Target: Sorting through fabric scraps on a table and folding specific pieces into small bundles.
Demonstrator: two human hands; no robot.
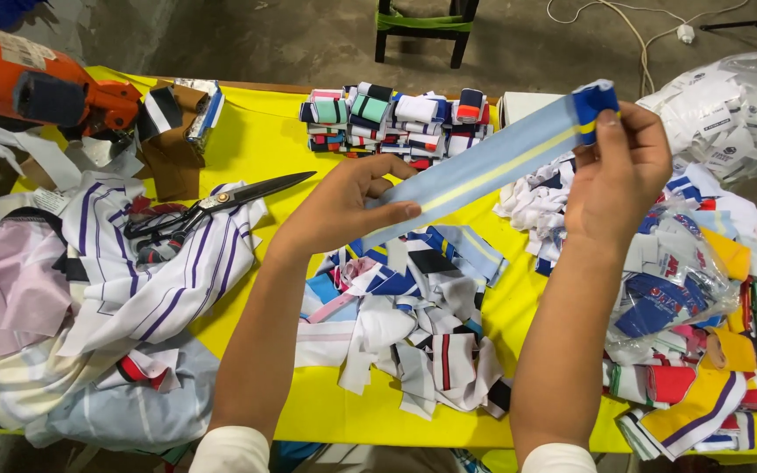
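Both hands hold one light-blue strip point(484, 171) taut above the table point(265, 140); the left hand point(343, 206) has its grip closed on the lower end, thumb on top; the right hand point(619, 166) pinches the dark-blue end, so the strip lies flat and stretched for viewing; loose scraps point(413, 324) lie below; scissors point(221, 203) rest on striped cloth point(133, 289); folded bundles point(396, 118) stand behind.
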